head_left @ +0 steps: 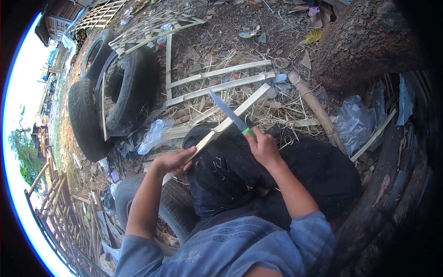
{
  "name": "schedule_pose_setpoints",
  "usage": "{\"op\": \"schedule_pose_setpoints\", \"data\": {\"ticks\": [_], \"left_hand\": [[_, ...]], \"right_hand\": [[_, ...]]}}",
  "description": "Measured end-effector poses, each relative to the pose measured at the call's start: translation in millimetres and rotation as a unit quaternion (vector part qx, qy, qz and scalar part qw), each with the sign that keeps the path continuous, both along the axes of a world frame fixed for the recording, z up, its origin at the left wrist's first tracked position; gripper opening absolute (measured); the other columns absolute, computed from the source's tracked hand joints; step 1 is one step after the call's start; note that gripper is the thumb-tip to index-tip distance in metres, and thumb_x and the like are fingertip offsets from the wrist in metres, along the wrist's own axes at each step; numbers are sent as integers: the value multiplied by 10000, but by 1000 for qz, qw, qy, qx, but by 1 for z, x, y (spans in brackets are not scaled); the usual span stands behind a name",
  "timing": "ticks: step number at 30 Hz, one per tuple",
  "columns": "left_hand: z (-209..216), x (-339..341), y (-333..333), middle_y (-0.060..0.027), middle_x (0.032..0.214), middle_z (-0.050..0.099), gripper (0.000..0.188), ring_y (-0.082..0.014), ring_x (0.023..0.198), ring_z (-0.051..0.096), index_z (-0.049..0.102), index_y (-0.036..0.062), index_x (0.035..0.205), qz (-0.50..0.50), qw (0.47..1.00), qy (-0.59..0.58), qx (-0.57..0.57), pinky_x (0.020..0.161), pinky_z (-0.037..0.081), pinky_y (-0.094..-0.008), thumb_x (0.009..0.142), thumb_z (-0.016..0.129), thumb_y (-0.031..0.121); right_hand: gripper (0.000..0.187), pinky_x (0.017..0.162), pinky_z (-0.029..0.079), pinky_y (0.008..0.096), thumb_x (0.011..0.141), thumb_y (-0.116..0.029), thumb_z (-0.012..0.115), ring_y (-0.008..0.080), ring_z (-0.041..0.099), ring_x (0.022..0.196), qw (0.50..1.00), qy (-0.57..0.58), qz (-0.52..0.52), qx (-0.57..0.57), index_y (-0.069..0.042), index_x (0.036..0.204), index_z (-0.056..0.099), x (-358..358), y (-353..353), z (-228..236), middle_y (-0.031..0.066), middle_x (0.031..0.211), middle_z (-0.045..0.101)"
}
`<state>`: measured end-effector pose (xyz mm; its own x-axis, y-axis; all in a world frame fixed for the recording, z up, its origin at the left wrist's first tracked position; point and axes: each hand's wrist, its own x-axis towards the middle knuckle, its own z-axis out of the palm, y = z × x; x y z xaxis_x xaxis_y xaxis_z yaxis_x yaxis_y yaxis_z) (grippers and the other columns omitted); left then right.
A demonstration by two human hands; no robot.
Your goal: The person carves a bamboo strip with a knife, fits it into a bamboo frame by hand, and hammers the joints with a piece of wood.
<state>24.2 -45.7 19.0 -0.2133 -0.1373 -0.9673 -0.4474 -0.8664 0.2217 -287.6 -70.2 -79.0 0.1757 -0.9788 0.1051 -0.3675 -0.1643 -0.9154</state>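
My left hand [175, 160] is closed around the lower part of a pale bamboo strip [215, 133], which slants up and to the right across my dark-trousered leg. In my right hand [264, 147] is a knife [229, 112] with a green handle, most of that handle hidden by my fingers. Its blade points up and left and crosses over the strip; whether the edge touches it I cannot tell. Beyond the knife, two more split bamboo strips [221, 86] lie on the ground, and thin curled shavings [286, 108] are scattered around them.
Old tyres [83, 120] stand at the left, and another tyre [177, 212] lies beside my left arm. A bamboo lattice [152, 30] rests at the far side. A thick tree trunk [364, 41], a wooden stick [316, 108] and clear plastic bags [355, 120] are on the right.
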Motion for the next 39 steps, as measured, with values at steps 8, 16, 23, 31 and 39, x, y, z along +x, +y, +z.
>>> {"op": "schedule_pose_setpoints", "data": {"ticks": [8,16,23,31,39], "left_hand": [[-7,5,2,45,464,295,752,-80,376,279,486,68,599,2,1000,14,6,359,209,-246,903,335,739],[-2,-3,6,17,471,385,777,-105,390,373,521,73,585,-31,995,-58,-70,373,285,-245,895,318,756],[-6,0,8,-4,482,430,788,-116,412,431,526,75,574,-45,995,-52,-73,390,333,-253,884,317,769],[-5,-1,7,-17,488,443,786,-127,419,450,528,76,585,-44,994,-59,-87,399,351,-258,885,310,770],[-7,-1,7,-16,483,432,777,-127,418,443,521,80,575,-29,994,-30,-101,397,343,-257,898,308,754]], "right_hand": [[316,541,459,527,986,-351,490,440,623,665,999,35,33,10,-48,901,513,0,10,-14,209,622,598],[314,533,433,473,982,-312,517,437,606,677,998,-26,61,23,-16,885,556,-1,4,-6,231,677,576],[346,534,417,388,976,-332,529,279,551,545,996,-52,75,13,9,919,554,-5,3,-18,165,614,523],[380,567,411,359,980,-340,516,214,441,568,984,-85,129,88,22,878,568,-8,-5,-2,147,618,475],[356,571,467,428,977,-382,502,420,623,690,994,-55,29,89,-44,910,589,-12,-3,-7,191,736,628]]}}
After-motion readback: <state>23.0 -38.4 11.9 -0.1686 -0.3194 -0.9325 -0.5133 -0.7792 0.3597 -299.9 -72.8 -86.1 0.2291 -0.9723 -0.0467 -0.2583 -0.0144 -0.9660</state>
